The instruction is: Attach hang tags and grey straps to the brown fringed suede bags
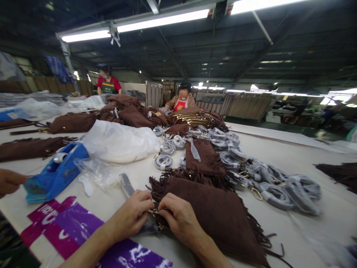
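Observation:
A brown suede bag with fringe [220,219] lies on the white table [292,156] right in front of me. My left hand [134,216] and my right hand [178,217] meet at its near left corner. Both pinch a small gold metal clasp [154,212] on the bag's edge, fingers curled closed. More brown fringed pieces [205,158] lie just beyond the bag.
Several wrapped grey straps [273,186] spread along the right. A white plastic bag [119,143] and a blue tape dispenser [55,173] sit left. Purple printed bags [78,227] lie near me. Another person's hand [9,182] is at far left; two workers stand behind piles of brown bags [134,113].

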Available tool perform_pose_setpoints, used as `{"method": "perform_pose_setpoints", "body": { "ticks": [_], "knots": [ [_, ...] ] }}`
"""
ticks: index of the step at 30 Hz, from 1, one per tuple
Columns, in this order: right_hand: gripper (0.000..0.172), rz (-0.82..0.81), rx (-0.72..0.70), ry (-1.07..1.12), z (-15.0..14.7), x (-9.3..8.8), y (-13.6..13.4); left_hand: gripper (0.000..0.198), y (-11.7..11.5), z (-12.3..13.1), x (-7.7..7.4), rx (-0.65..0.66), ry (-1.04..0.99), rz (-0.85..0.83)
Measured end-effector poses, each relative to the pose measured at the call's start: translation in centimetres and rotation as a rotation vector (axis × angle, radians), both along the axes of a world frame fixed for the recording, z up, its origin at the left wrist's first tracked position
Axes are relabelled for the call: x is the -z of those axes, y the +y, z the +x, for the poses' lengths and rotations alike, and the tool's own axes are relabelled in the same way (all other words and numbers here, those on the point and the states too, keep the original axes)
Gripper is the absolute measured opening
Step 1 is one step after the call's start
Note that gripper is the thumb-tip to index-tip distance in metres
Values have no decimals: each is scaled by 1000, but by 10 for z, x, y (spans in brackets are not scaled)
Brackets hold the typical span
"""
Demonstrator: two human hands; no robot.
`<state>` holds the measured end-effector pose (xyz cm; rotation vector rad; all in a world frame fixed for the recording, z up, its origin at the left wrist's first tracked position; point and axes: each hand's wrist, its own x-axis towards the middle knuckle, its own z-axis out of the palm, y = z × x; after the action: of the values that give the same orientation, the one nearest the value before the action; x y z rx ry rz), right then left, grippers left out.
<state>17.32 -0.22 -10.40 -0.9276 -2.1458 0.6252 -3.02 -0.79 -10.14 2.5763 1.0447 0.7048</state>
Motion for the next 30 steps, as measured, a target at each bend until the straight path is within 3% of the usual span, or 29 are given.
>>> {"method": "perform_pose_setpoints", "body": {
  "ticks": [10,17,24,30],
  "knots": [
    [12,12,86,-121,-8,-1,-1,20,-2,1,1,-76,-27,-72],
    [9,4,137,-162,-15,-3,1,21,-2,2,3,-59,-97,-3],
    [18,88,48,-351,-17,-8,-5,20,-3,0,2,-92,-91,-7],
    [17,48,47,-280,-20,-6,-3,16,-2,0,4,-120,-77,-17]
  ]
}}
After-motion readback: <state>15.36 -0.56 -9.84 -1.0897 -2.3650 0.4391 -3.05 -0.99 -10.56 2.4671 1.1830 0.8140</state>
